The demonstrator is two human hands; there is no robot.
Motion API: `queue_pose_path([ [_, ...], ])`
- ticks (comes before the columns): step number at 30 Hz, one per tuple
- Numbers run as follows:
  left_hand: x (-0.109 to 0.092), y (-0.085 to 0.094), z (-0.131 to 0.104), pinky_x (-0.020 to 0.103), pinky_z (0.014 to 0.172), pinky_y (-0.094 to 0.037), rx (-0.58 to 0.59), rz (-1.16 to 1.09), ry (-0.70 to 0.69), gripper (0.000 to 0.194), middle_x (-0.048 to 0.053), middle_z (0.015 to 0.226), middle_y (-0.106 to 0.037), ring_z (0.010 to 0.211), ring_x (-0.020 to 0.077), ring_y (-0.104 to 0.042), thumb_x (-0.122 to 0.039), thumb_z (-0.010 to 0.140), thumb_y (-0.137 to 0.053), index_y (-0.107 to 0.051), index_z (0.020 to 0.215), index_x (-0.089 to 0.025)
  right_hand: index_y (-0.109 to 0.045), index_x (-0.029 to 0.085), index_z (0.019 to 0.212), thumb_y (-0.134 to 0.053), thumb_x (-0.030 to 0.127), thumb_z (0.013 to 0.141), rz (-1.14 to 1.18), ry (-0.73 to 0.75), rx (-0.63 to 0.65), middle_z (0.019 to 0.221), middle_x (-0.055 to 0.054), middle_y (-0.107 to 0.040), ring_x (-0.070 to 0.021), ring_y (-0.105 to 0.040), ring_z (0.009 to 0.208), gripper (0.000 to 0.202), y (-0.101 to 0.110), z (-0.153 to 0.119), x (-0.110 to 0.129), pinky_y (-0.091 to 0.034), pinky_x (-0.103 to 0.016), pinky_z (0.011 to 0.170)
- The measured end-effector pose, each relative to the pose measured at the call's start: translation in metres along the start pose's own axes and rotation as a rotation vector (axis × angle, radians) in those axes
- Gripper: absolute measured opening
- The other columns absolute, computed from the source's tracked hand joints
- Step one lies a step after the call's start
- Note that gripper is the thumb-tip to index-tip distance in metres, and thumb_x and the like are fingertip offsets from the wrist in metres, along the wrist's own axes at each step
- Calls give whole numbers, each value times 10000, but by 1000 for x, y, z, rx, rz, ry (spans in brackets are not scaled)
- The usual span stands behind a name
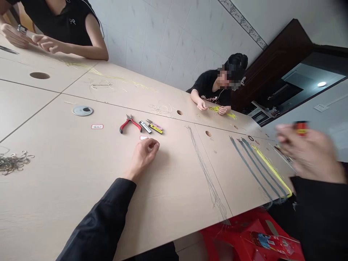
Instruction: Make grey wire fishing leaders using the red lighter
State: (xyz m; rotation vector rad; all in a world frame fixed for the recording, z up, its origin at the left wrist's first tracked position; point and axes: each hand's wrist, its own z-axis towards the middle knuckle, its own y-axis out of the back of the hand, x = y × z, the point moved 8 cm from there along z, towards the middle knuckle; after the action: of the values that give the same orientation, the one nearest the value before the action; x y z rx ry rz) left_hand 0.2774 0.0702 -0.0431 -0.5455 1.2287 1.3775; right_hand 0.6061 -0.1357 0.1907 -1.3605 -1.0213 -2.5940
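My left hand (145, 154) rests on the table with its fingers curled and thumb and fingertips together; whatever it may pinch is too small to make out. Just beyond it lie red-handled pliers (131, 123) with jaws apart, a small white-and-black item (145, 127) with lettering, and a yellow-and-black one (156, 128) beside small pink-handled snips (157, 124). Part of a red-bordered label (143, 137) shows by my knuckles. Raised at the right, my right hand (312, 152) is blurred, closed around a small red-and-black object (301, 128), possibly a lighter.
Thin grey-green strands (203, 163) lie right of my left hand. Further right are blue-grey bundles (250, 168) and a yellow bundle (272, 168). Metal hooks (15, 162) lie at far left. Two people work across the table (81, 188). A red stool (239, 235) stands below the edge.
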Motion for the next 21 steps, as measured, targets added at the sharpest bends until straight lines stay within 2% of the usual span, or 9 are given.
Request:
queue_pose_path([
  [2,1,0,0,279,675,-438,-2,-2,4,183,10,739,-657,687,153,-574,-287,852,-522,-617,728,-191,-536,178,633,-765,458,724,-43,-159,237,517,49,-384,-48,-270,395,373,-57,11,-33,-162,-247,393],
  [4,2,0,0,279,663,-433,-1,-2,21,179,6,733,-659,675,151,-572,-284,856,-527,-622,736,-192,-465,190,604,-760,469,694,-135,-101,357,509,62,-369,-54,-265,422,416,-108,22,-55,-165,-241,414],
  [7,3,0,0,284,647,-433,11,-10,42,191,10,733,-666,675,158,-581,-298,867,-524,-630,747,-193,-432,196,601,-650,431,756,-296,-21,456,510,56,-369,-79,-303,474,356,-175,35,-86,-220,-244,456],
  [9,4,-1,0,287,650,-437,12,-9,49,190,10,738,-669,678,160,-586,-295,870,-519,-634,756,-195,-419,201,589,-609,382,753,-380,-30,455,500,54,-357,-92,-309,500,309,-207,44,-102,-236,-249,481],
  [14,4,-2,0,297,672,-447,10,24,42,176,10,735,-666,683,163,-590,-282,871,-519,-632,763,-199,-446,196,548,-609,306,697,-463,-34,427,489,39,-378,-118,-357,549,246,-259,60,-115,-256,-260,532],
  [17,4,-3,0,306,701,-450,21,22,39,166,11,752,-672,704,165,-597,-273,874,-522,-630,768,-204,-493,190,557,-600,296,700,-508,-19,419,500,28,-409,-127,-373,563,207,-276,66,-115,-265,-267,555],
  [21,6,-5,1,322,740,-447,34,7,62,145,8,753,-668,711,164,-594,-241,869,-528,-633,776,-205,-540,184,586,-603,270,722,-528,43,432,525,17,-463,-136,-407,585,174,-289,65,-108,-293,-269,582],
])
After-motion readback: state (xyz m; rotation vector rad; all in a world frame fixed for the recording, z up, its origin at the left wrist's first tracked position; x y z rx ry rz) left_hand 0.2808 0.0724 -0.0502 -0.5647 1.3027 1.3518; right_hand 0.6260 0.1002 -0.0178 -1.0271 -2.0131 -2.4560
